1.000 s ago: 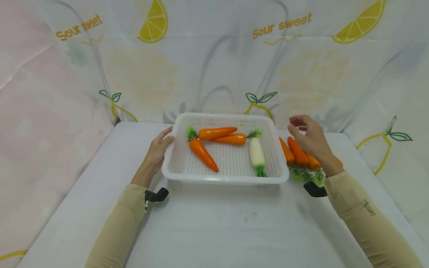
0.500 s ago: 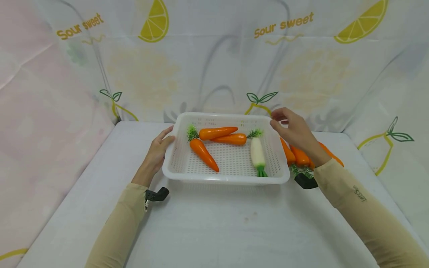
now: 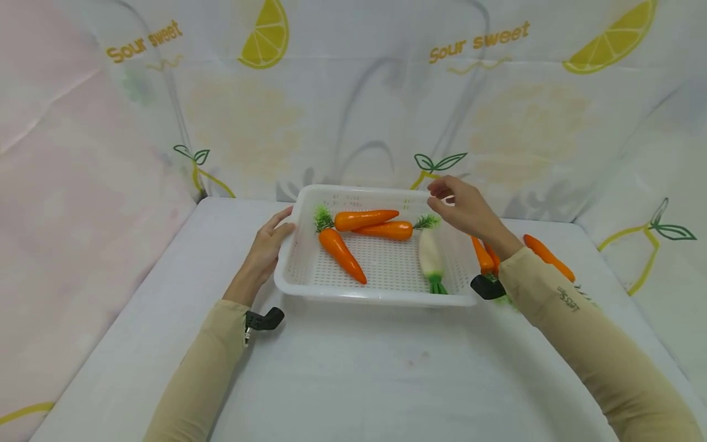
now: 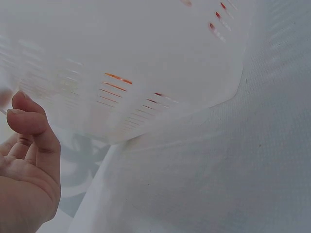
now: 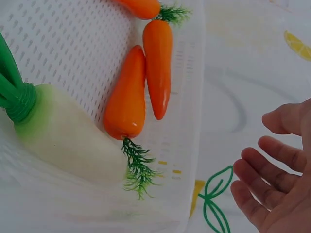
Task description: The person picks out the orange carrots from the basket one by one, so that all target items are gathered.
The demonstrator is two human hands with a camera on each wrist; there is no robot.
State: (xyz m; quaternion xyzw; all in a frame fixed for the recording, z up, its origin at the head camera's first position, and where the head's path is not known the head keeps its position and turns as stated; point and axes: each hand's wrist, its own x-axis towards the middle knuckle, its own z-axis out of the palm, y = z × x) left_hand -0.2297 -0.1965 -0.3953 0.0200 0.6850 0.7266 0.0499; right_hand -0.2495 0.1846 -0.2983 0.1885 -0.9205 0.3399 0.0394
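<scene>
A white plastic basket stands on the table with three orange carrots and a white radish inside. My left hand touches the basket's left end from outside; the left wrist view shows this hand with bent fingertips at the rim. Over the back right corner hovers my right hand, fingers loosely bent and holding nothing. In the right wrist view that hand is apart from the basket wall, near the radish and carrots.
Further carrots lie on the table right of the basket: one carrot in plain sight, others partly behind my right forearm. A white cloth covers the table. Behind it hangs a printed fabric backdrop.
My right hand has moved left from above the loose carrots to over the basket's back right corner. The left hand stays at the basket's left end. The head view has shifted slightly.
</scene>
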